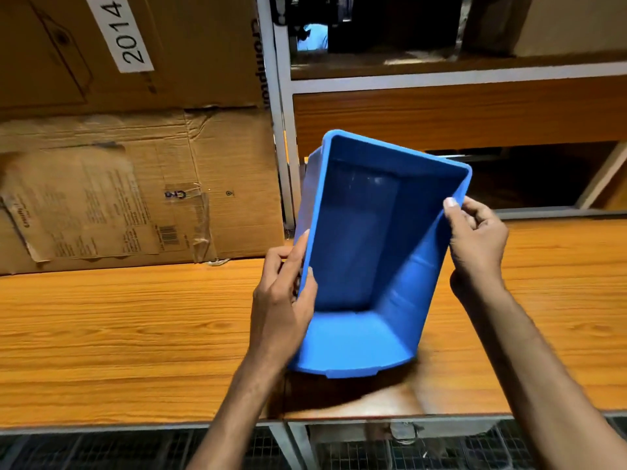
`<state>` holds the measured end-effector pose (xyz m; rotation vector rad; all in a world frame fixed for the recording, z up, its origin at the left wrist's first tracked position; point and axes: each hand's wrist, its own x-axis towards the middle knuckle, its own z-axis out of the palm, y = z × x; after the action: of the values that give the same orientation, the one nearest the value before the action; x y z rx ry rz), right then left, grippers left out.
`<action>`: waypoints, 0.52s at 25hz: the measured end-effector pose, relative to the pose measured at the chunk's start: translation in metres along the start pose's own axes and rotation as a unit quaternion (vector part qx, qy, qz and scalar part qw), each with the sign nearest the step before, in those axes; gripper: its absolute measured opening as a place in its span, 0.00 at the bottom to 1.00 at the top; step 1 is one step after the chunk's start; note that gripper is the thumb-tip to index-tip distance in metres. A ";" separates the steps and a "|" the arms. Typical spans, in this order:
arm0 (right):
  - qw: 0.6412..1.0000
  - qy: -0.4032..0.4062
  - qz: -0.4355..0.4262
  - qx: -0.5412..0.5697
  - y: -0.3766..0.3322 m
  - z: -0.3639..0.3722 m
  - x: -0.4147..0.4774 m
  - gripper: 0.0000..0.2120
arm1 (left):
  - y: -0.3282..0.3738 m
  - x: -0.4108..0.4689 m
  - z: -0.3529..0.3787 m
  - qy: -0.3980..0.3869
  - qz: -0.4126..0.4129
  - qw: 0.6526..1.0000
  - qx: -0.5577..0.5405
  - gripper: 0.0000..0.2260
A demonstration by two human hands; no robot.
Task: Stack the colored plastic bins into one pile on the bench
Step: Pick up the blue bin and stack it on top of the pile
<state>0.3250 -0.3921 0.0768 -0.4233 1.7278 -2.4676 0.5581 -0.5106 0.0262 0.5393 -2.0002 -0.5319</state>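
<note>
Blue plastic bin (380,245), empty, tilted, mouth toward the wearer, held between both hands above the wooden bench (118,334). Left hand (281,300) clamps its left rim; right hand (475,242) pinches its right rim. Advice: level before setting down, keeping both grips. No other bins visible.

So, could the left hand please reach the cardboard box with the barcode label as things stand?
Probably not right away: the left hand is gripping the blue bin. The bench between it and the box looks clear, though.
</note>
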 end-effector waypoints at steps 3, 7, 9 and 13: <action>0.992 -0.098 0.067 -0.042 0.014 -0.016 -0.006 0.13 | 0.020 0.014 0.005 0.047 -0.021 0.998 -0.021 0.27; 0.960 -0.214 0.163 -0.073 0.025 -0.043 -0.042 0.16 | 0.013 0.038 -0.003 0.043 -0.110 0.985 -0.125 0.22; 0.957 -0.229 0.164 -0.066 0.012 -0.045 -0.046 0.18 | -0.003 0.047 -0.007 0.014 -0.197 0.959 -0.204 0.20; 0.945 -0.235 0.220 -0.054 -0.020 -0.033 -0.032 0.18 | -0.030 0.055 -0.010 -0.082 -0.395 0.857 -0.320 0.09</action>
<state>0.3476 -0.3477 0.0798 -0.5173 1.5503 -1.7897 0.5476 -0.5675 0.0520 0.8948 -1.5306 -1.7190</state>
